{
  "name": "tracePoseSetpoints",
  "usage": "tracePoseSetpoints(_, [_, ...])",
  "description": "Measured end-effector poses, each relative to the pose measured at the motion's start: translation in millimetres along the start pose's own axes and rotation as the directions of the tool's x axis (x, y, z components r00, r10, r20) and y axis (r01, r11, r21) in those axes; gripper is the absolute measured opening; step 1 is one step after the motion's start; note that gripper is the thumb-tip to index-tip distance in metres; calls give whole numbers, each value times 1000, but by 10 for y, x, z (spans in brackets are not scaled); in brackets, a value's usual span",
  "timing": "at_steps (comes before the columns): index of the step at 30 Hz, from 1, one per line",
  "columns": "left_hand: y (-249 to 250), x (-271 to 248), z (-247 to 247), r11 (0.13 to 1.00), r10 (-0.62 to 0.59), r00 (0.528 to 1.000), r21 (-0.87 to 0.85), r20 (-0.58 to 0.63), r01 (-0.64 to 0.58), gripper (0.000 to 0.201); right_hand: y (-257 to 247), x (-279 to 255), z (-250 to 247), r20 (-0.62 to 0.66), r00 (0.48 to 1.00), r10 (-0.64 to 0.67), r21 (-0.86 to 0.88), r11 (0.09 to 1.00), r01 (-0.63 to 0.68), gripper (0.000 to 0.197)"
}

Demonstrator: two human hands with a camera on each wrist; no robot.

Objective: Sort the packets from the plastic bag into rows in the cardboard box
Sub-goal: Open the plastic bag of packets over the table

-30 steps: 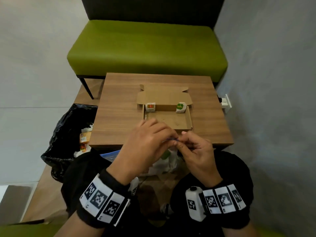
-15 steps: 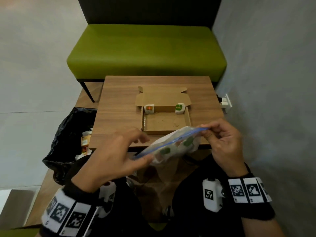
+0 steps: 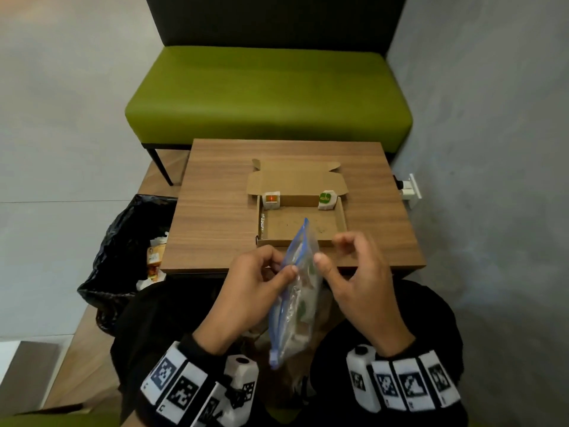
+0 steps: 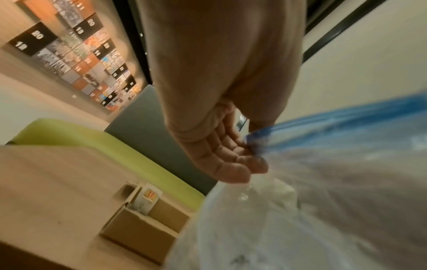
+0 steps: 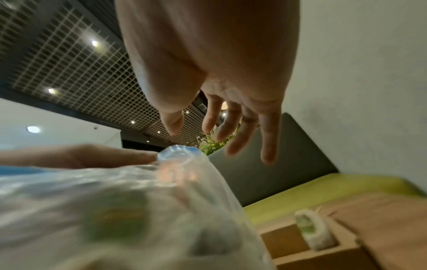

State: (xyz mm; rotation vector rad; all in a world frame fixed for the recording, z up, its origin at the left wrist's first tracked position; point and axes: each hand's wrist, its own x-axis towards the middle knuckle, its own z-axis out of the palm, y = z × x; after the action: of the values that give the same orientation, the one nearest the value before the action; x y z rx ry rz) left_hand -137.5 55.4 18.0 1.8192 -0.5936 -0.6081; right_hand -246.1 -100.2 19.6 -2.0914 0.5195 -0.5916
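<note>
Looking down from the head view, the left hand [image 3: 258,282] pinched the blue-edged mouth of the bag [image 3: 295,297] between thumb and curled fingers, holding it on edge above the lap, just in front of the table [image 3: 215,211]. Packets with green marks showed faintly through the plastic. The right hand [image 3: 357,272] hung just beside the bag with loose, parted fingers and held nothing; its thumb tip was near the plastic, but contact could not be made out. On the table the box [image 3: 341,220] lay open, its lid folded back, with an orange packet [image 3: 271,200] standing in the far left corner and a green packet [image 3: 326,200] in the far right corner, well apart. A black bin bag [image 3: 123,241] sat on the floor to the left, and a green bench [image 3: 268,94] stood beyond the table. From the left wrist, the fingers [image 4: 233,164] were curled onto the blue strip of the bag [image 4: 312,201], which filled the lower right in blur; the box [image 4: 143,232] and orange packet [image 4: 148,199] lay beyond. From the right wrist, the fingers [image 5: 265,131] were spread and straight, empty, above the bag [image 5: 104,210]; the left hand [image 5: 80,156] gripped its rim, and the green packet [image 5: 312,230] stood in the box [image 5: 323,255] corner.
</note>
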Motion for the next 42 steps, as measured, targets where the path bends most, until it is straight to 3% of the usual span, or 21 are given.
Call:
tracePoseSetpoints(3, [14, -19, 42, 986, -42, 999, -162, -21, 38, 11, -111, -159, 134, 301, 941, 154, 203, 954, -221, 46])
tracePoseSetpoints(5, [45, -39, 45, 980, -40, 999, -195, -16, 36, 16, -103, -196, 214, 384, 909, 162, 254, 928, -272, 53])
tracePoseSetpoints(10, [0, -64, -29, 976, -81, 996, -204, -36, 72, 21, -24, -141, 177, 368, 904, 218, 248, 914, -321, 23])
tracePoseSetpoints(13, [-78, -82, -128, 974, -118, 989, -203, -93, 97, 20, 30, -86, 94, 329, 885, 329, 292, 856, -427, 23])
tracePoseSetpoints(16, [-158, -85, -151, 975, -152, 979, -184, -139, 125, 23, 97, -29, 22, 333, 829, 449, 407, 725, -555, 25])
tracePoseSetpoints(19, [-221, -71, -112, 963, -186, 978, -214, -99, 162, 21, 87, -4, -26, 385, 777, 499, 476, 614, -630, 23])
tracePoseSetpoints(25, [-311, -7, -104, 985, -165, 978, -73, -126, 157, 28, 66, -32, -12, 494, 698, 519, 430, 552, -714, 25])
tracePoseSetpoints(30, [-263, -15, -76, 977, 69, 995, 209, -71, -53, 11, 29, -88, 88, 472, 703, 532, 368, 605, -706, 24])
tracePoseSetpoints(34, [-211, -49, -38, 936, 225, 974, 286, -38, -206, 33, 13, -114, 168, 485, 705, 518, 307, 654, -692, 29])
tracePoseSetpoints(38, [-205, -32, -33, 910, 251, 965, 357, -70, -211, 20, -6, -120, 172, 502, 725, 471, 290, 698, -655, 31])
tracePoseSetpoints(42, [-210, -49, -21, 906, 222, 969, 390, -108, -164, 18, 11, -100, 117, 521, 762, 385, 298, 755, -585, 33])
